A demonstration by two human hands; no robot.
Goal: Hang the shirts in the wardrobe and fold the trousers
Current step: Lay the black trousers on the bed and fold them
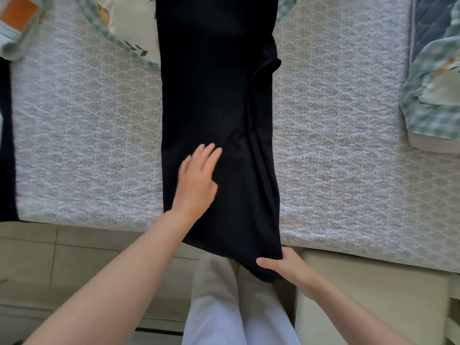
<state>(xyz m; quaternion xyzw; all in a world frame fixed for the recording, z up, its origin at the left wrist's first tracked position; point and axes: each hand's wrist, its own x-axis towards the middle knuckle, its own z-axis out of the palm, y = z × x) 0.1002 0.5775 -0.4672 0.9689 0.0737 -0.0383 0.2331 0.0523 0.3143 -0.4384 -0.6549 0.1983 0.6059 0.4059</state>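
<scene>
Trousers: the long black trousers of smooth matte cloth (216, 95) lie lengthwise down the middle of the frame, on the bed. Their near end hangs off the bed's edge at lower centre, and soft creases run along their right side.
Left grip: my left grip (198, 178) lies flat on the black cloth at centre, fingers straight and together, palm down, grasping nothing.
Right grip: my right grip (283, 266) pinches the lower right corner of the trousers, thumb on top and fingers hidden beneath.
Bed: the pale grey quilted bed cover (336, 145), stitched in a raised leaf-like pattern, spans the frame's width.
Upper left: a floral quilt with a green checked border (129, 28) runs under the trousers. An orange and white thing (20, 11) in the corner is too blurred to tell.
Right edge: a crumpled green checked fabric bundle (430, 95).
Left edge: a strip of dark cloth (6, 145).
Floor: beige tiles (37, 257) at lower left, and a cream box-shaped piece (373, 282) at lower right, against the bed.
Bottom centre: my own pale trouser legs (224, 307).
</scene>
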